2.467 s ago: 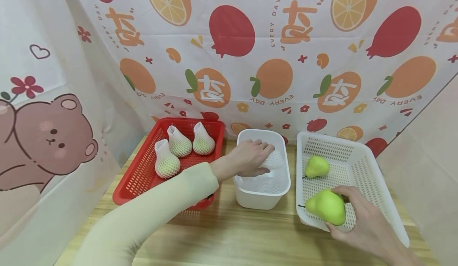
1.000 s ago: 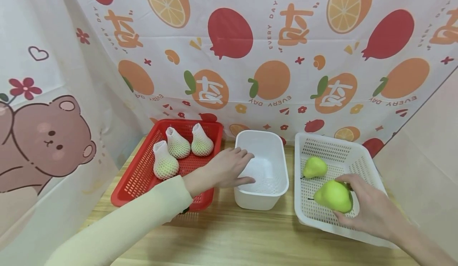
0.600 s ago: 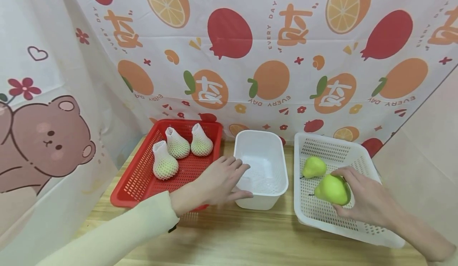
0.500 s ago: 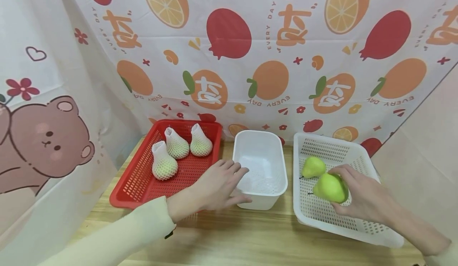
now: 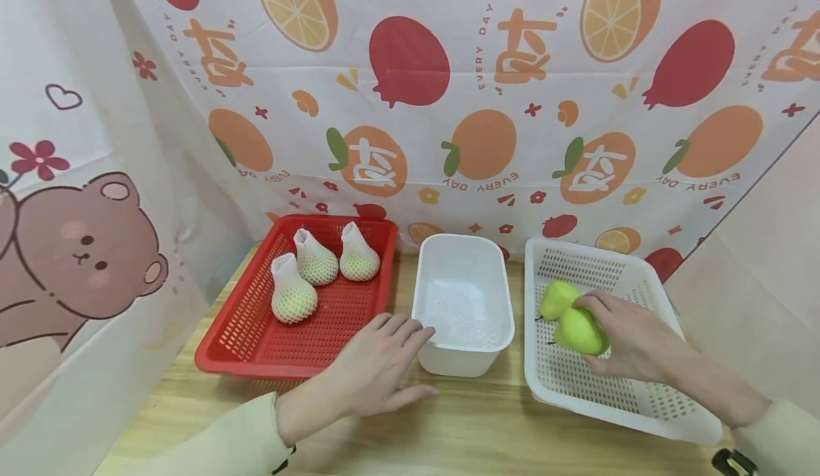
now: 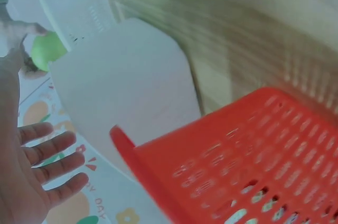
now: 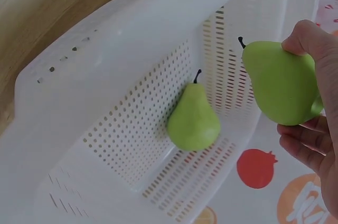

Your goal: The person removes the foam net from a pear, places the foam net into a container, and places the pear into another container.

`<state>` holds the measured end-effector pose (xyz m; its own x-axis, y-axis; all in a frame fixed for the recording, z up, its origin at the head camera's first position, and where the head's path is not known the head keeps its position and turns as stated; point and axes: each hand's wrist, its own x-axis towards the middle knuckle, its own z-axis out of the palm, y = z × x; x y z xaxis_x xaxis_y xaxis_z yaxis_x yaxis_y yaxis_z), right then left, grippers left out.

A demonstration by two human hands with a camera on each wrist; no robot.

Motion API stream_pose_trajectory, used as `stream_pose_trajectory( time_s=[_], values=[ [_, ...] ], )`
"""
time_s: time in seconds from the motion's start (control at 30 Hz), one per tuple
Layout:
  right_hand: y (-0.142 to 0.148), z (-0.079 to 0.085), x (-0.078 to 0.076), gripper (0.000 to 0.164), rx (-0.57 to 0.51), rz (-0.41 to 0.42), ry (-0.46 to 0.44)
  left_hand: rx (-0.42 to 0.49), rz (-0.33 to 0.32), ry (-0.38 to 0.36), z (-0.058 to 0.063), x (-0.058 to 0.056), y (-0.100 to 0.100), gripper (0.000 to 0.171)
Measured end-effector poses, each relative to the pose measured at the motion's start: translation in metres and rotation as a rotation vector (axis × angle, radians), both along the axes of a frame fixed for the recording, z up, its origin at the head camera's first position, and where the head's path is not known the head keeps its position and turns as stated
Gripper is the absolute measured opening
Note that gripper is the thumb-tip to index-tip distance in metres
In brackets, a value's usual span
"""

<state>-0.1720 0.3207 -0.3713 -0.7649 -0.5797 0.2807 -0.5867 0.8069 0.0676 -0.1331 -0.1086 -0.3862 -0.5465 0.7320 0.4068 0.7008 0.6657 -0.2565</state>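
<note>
My right hand grips a green pear, holding it above the white slotted basket. In the right wrist view, the thumb is on one side of the held pear and curled fingers are on the other. A second green pear lies in that basket. My left hand holds nothing; its fingers are extended beside the near left corner of the white bin. The left wrist view shows the palm and spread fingers. Pale netted material lies in the bin.
A red slotted basket stands at left with three pears in white foam nets, one nearest me. All the containers stand on a wooden table. Behind them hangs a fruit-print curtain, with a bear-print curtain at left.
My left hand has drawn back from over the white bin, leftward and nearer to me. The right hand has carried its pear slightly left and farther back, towards the other pear.
</note>
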Motion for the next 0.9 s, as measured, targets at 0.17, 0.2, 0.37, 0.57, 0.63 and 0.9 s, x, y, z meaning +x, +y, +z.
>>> stream_pose_trajectory(
  time_s=[0.17,0.2,0.37,0.57,0.63,0.9],
  values=[
    [0.000,-0.008,-0.012,0.078,0.030,0.013,-0.011,0.042,-0.017,0.031,-0.010,0.007,-0.006,0.081],
    [0.000,-0.009,-0.014,0.078,0.033,0.016,-0.011,0.048,-0.018,0.036,-0.012,0.008,-0.006,0.082],
    [0.002,-0.014,-0.024,0.078,0.054,0.005,-0.042,0.055,-0.019,0.050,-0.018,0.013,-0.008,0.089],
    [0.003,-0.023,-0.034,0.075,0.066,-0.003,-0.106,0.059,-0.024,0.059,-0.022,0.018,-0.010,0.092],
    [0.003,-0.028,-0.036,0.074,0.064,-0.004,-0.125,0.062,-0.025,0.056,-0.022,0.019,-0.011,0.092],
    [0.002,-0.040,-0.040,0.075,0.047,-0.016,-0.179,0.073,-0.027,0.064,-0.024,0.019,-0.012,0.092]
  ],
)
